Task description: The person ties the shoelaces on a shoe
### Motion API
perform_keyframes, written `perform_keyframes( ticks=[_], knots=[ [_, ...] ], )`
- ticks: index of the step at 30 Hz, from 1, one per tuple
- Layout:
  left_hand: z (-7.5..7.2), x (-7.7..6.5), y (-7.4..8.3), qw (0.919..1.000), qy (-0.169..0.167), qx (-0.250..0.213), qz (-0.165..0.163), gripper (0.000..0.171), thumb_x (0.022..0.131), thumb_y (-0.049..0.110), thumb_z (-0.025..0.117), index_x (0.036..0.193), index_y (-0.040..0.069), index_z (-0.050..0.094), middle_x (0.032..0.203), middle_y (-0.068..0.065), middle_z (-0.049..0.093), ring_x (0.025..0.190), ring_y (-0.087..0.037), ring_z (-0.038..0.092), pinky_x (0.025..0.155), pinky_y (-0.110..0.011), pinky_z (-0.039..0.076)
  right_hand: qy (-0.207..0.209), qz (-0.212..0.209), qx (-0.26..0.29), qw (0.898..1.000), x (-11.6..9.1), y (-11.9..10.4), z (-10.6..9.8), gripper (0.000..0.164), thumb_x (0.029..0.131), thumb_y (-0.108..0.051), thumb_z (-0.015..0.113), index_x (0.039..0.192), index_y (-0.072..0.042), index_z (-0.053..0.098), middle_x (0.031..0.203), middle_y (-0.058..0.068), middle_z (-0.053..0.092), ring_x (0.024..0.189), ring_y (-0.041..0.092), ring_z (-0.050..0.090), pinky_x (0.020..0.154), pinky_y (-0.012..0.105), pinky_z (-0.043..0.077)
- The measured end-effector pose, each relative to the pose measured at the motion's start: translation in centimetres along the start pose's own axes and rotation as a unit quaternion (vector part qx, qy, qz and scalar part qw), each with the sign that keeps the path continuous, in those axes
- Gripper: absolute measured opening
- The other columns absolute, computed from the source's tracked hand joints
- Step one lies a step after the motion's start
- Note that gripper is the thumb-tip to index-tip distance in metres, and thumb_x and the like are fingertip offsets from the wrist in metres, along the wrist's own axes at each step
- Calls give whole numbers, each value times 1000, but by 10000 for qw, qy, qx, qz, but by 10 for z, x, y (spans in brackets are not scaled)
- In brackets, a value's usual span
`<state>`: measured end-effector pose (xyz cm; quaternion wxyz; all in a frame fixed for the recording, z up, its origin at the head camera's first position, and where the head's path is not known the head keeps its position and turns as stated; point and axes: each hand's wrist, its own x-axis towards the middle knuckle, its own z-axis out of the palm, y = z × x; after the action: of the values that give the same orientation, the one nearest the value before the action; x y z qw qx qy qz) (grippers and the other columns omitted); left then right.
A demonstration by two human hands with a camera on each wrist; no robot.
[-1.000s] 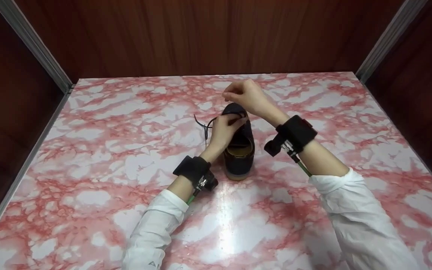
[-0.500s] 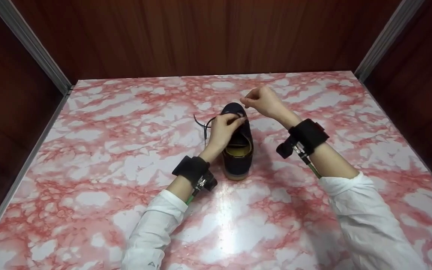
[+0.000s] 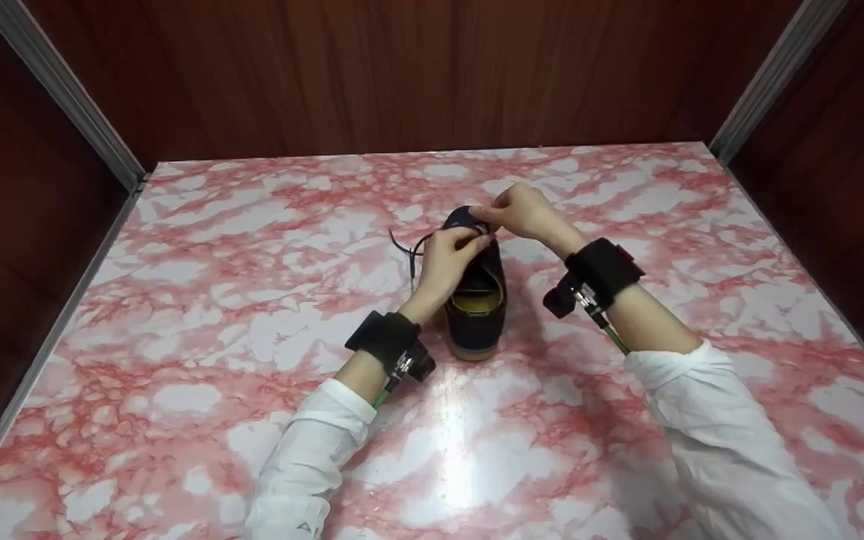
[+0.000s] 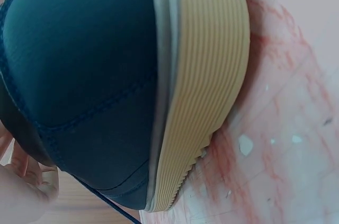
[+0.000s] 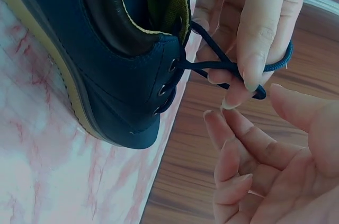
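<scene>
In the head view, a lace end (image 3: 412,258) trails left of centre. Right of it, the left hand (image 3: 443,261) pinches a loop (image 5: 277,66) of the lace between thumb and fingers. The shoe (image 3: 475,330) stands upright mid-frame, toe towards the top. Near the loop, the right hand (image 3: 526,213), above centre and furthest right, keeps its thumb parted from its bent fingers.

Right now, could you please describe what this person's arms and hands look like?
The left hand and right hand are ungloved. White sleeves end short of the wrists, the left one bearing a small dark marking. Each wrist wears a black band with a black camera unit, silvery connector and green cable; the right band also shows a dark red patch.
</scene>
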<state>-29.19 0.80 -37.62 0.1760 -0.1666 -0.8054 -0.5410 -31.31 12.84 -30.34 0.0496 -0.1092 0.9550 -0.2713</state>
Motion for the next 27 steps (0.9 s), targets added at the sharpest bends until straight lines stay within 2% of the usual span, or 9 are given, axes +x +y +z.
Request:
perform_keyframes(
  ticks=[5,11,17,20,21,22,24,27],
  knots=[
    [0,0,0,10000,34,26,35,14,64,27,54,60,14,57,57,10,50,56,0,41,52,-15,32,-22,136,-112,9998,1,-2,2,44,59,-50,44,57,-8,58,51,1,47,44,12,33,40,22,26],
    [0,0,-1,10000,-7,-64,-8,15,63,29,53,62,15,58,60,11,51,58,1,42,53,-15,32,-34,172,-171,9997,2,-2,2,40,58,-46,50,55,-7,58,47,0,44,43,11,32,39,21,25],
    [0,0,-1,10000,-21,-15,-84,15,63,31,53,62,17,58,60,11,50,56,0,42,51,-16,32,17,197,272,9994,2,-2,0,30,59,-36,56,60,-6,60,50,-3,46,48,10,33,42,20,26],
    [0,1,-1,9999,32,96,-56,16,63,32,53,61,17,58,58,12,50,55,0,41,50,-16,32,140,304,629,9975,5,-2,2,27,59,-33,57,60,-6,59,46,-4,39,46,10,28,41,21,22],
    [-1,1,-1,9999,49,129,-41,16,63,32,53,60,17,58,57,12,50,54,0,41,50,-16,31,185,371,768,9962,7,0,4,28,58,-33,57,59,-4,59,45,-3,35,45,11,26,40,22,21],
    [-1,1,-1,9998,72,194,-30,16,63,32,53,60,17,57,57,12,49,54,0,41,49,-16,31,119,279,1195,9924,21,15,12,26,58,-32,57,56,-6,58,43,-4,32,43,9,24,39,21,19],
    [-1,1,-2,9996,97,264,-22,16,63,32,53,59,17,57,56,12,49,53,-1,41,49,-17,31,70,398,1646,9855,37,29,19,28,56,-32,59,60,-5,58,47,-2,35,46,11,27,40,23,22],
    [-1,1,-2,9997,70,228,-65,16,63,31,53,60,16,58,57,12,49,54,-1,41,50,-17,31,-135,298,2321,9721,73,66,35,29,56,-34,58,67,-7,58,58,0,47,51,13,36,42,30,28]
  ],
)
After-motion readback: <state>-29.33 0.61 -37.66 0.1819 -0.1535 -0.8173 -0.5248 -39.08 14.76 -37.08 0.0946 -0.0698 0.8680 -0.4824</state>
